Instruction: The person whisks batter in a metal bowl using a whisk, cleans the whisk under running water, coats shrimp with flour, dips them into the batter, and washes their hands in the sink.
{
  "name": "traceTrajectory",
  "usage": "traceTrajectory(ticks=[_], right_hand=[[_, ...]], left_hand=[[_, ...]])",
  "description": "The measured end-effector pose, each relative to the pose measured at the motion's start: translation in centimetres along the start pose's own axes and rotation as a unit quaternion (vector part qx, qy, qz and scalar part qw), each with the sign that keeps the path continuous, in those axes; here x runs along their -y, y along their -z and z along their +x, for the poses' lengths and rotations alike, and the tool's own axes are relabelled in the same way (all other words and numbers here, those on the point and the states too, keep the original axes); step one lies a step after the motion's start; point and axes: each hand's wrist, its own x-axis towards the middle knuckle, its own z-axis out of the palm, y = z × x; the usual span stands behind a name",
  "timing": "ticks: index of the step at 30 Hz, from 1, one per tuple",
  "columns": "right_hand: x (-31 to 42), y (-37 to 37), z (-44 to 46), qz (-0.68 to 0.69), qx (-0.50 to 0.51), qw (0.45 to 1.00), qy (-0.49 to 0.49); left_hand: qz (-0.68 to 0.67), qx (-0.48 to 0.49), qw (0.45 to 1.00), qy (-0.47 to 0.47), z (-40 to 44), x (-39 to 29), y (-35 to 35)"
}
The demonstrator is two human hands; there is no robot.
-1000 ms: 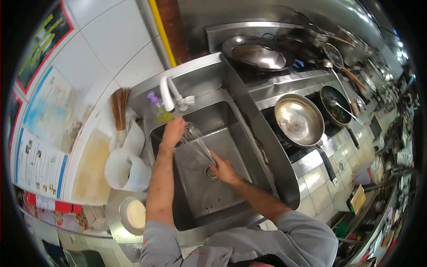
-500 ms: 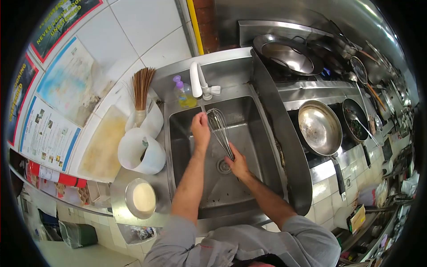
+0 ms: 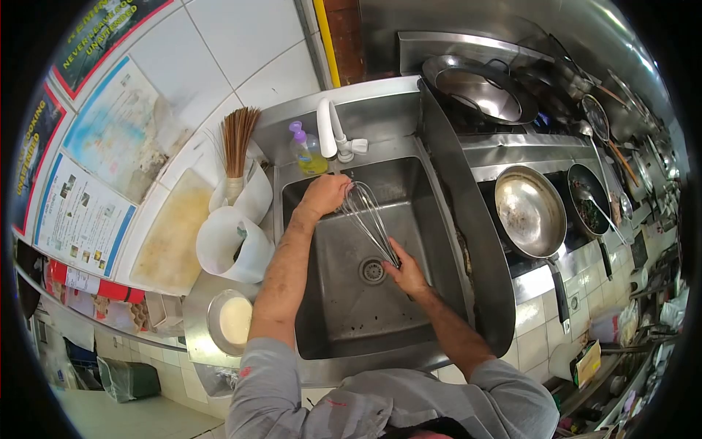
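My right hand (image 3: 407, 274) is wrapped around the handle of a wire whisk (image 3: 371, 223), held at a tilt over the sink (image 3: 365, 314). The whisk's wire loops point up and left toward the faucet (image 3: 327, 132). My left hand (image 3: 327, 196) is closed, with its fingertips pinching the rounded end of the wires. Behind that hand stands a soap bottle (image 3: 311, 157) with a purple pump and yellow liquid. No running water can be made out. A drain (image 3: 372, 271) sits in the basin floor, with small dark bits scattered near it.
Left of the sink are a white container (image 3: 232, 245), a stick brush (image 3: 238, 150) standing in another white tub, and a metal bowl (image 3: 232, 322) of pale cream-coloured contents. On the right, the stove carries a steel pan (image 3: 530, 212), a dark pan (image 3: 587, 197) and a wok (image 3: 486, 91).
My left hand has turned and moved up onto the tip of the whisk's wires, its elbow swinging left over the sink edge. The whisk has shifted slightly right and down.
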Motion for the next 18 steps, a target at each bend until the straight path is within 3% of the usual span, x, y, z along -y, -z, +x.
traceTrajectory(ticks=[1,2,5,7,8,9,10,11,15,18], right_hand=[[-0.2,0.0,0.1,-0.012,-0.007,0.999,0.043],[-0.4,0.1,0.1,-0.024,-0.014,0.996,0.085],[0.9,0.4,0.2,-0.023,0.002,0.998,0.057],[3.1,0.3,0.3,-0.023,0.003,0.999,0.026],[3.9,0.1,0.5,-0.024,0.004,1.0,-0.005],[3.5,-0.3,1.1,-0.024,0.004,1.0,-0.005],[2.9,-0.8,1.8,-0.054,-0.023,0.996,0.062],[2.3,-1.1,2.2,-0.085,-0.05,0.987,0.13],[2.4,-1.7,3.2,-0.088,-0.03,0.99,0.108],[2.2,-2.0,3.9,-0.114,-0.059,0.983,0.132]], left_hand=[[0.083,-0.019,0.996,-0.026,-0.2,-0.5,0.2],[0.083,-0.018,0.996,-0.026,-0.3,-0.6,0.2],[0.064,-0.018,0.997,-0.041,-0.4,0.4,-0.2],[-0.114,-0.106,0.988,0.002,-0.3,2.1,-1.7],[-0.113,-0.106,0.988,0.002,-0.3,2.6,-2.4],[-0.175,-0.174,0.967,0.057,-0.2,2.6,-3.2],[-0.235,-0.24,0.936,0.11,-0.2,1.7,-3.4],[-0.244,-0.246,0.934,0.089,-0.4,0.9,-3.7],[-0.088,-0.343,0.93,0.099,-0.2,-1.0,-4.4],[-0.049,-0.299,0.944,0.13,-1.2,-2.3,-6.3]])
